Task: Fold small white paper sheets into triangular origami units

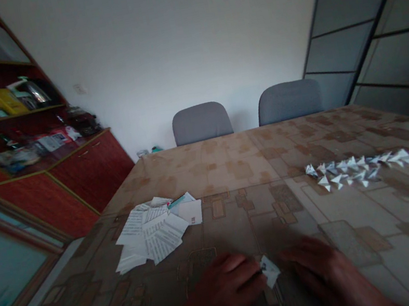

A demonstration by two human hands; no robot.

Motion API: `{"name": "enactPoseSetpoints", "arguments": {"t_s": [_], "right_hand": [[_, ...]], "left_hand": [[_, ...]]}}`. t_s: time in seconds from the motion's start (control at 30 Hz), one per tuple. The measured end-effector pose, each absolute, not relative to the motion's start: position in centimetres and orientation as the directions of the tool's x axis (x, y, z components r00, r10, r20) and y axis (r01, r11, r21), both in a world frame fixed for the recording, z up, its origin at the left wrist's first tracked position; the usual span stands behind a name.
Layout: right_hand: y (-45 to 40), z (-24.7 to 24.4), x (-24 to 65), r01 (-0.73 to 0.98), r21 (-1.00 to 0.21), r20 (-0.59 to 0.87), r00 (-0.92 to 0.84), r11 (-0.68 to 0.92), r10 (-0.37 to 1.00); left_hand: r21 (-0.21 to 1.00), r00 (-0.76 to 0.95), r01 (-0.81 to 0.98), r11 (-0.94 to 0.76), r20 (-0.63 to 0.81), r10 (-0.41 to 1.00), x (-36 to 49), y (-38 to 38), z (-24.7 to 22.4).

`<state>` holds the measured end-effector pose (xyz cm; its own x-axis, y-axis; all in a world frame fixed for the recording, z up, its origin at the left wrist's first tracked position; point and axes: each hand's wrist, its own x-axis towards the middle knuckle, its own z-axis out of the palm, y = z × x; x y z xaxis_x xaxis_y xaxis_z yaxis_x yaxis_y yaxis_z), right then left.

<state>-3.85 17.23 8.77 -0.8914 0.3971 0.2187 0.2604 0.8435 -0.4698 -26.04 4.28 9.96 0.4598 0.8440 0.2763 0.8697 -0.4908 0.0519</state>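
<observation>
A small piece of folded white printed paper lies at the near middle of the table, between my two hands. My left hand is closed on its left edge, with the fingertips pressed together there. Just to the right, my right hand is held close beside the paper, a small gap away from it. Its fingers are dark and blurred, so I cannot see whether anything is between them. The paper's left corner is hidden under my left fingers.
Loose printed paper sheets lie in an overlapping pile on the left. Several small folded paper pieces stand in rows on the right. The patterned tablecloth covers the table. Two grey chairs stand behind it, and a red cabinet at left.
</observation>
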Motion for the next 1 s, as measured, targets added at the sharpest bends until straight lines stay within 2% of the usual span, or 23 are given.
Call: {"name": "enactPoseSetpoints", "arguments": {"t_s": [0.07, 0.2, 0.3, 0.37, 0.53, 0.67, 0.77, 0.9, 1.0], "right_hand": [[17.6, 9.3, -4.6, 0.214, -0.511, 0.225, -0.901, 0.833, 0.370], [17.9, 9.7, -6.2, 0.175, -0.486, 0.188, -0.936, 0.856, 0.298], [17.9, 9.6, -7.0, 0.185, -0.463, 0.192, -0.934, 0.867, 0.301], [17.8, 9.4, -7.2, 0.210, -0.472, 0.192, -0.923, 0.856, 0.332], [17.2, 9.3, -6.5, 0.274, -0.511, 0.161, -0.901, 0.815, 0.403], [17.7, 9.3, -5.8, 0.176, -0.556, 0.179, -0.929, 0.812, 0.324], [18.5, 9.2, -5.7, 0.141, -0.586, 0.156, -0.947, 0.798, 0.282], [18.6, 8.8, -5.9, 0.123, -0.551, 0.170, -0.952, 0.825, 0.256], [18.4, 8.7, -6.0, 0.128, -0.547, 0.199, -0.940, 0.828, 0.276]], "left_hand": [[0.059, 0.469, 0.863, -0.501, 0.272, 0.840, -26.3, 4.7, 10.3], [0.157, 0.379, 0.890, -0.429, 0.270, 0.885, -26.3, 5.2, 10.7], [0.241, 0.319, 0.898, -0.369, 0.223, 0.921, -26.2, 5.2, 10.9], [0.255, 0.308, 0.900, -0.353, 0.203, 0.930, -26.4, 5.2, 11.0], [0.210, 0.342, 0.897, -0.390, 0.230, 0.911, -26.7, 5.3, 11.2], [0.186, 0.385, 0.883, -0.431, 0.241, 0.891, -26.5, 5.5, 11.1], [0.103, 0.435, 0.878, -0.468, 0.240, 0.868, -26.3, 5.5, 11.1], [-0.001, 0.492, 0.862, -0.507, 0.237, 0.837, -26.3, 5.4, 11.3], [-0.007, 0.501, 0.859, -0.512, 0.214, 0.838, -26.3, 5.5, 11.3]]}}
